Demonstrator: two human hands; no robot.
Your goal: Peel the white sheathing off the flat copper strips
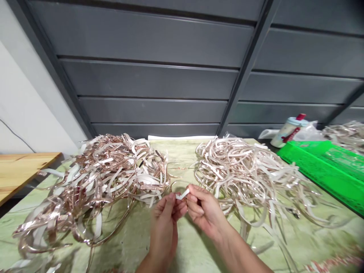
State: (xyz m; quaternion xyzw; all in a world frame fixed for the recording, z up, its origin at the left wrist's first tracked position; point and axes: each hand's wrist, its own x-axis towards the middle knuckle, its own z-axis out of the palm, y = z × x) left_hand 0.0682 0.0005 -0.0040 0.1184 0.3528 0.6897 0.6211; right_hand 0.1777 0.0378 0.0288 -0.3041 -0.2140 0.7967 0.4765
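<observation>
My left hand [167,212] and my right hand [203,208] meet over the middle of the table, between two heaps of strips. Both pinch one narrow strip [184,193], whose white side faces up and which bends into a shallow V between the fingertips. Part of the strip is hidden by my fingers. To the left lies a tangled heap of shiny rose-gold and white strips [113,170]. A second heap of paler, looped strips [236,163] spreads out right of my right hand.
A green-patterned cover [127,242] lies on the table. At the right edge stands a bright green plastic crate [327,170], with a lidded cup [290,131] behind it. Wooden planks [25,167] jut in at the left. Dark grey panels [153,79] rise behind the table.
</observation>
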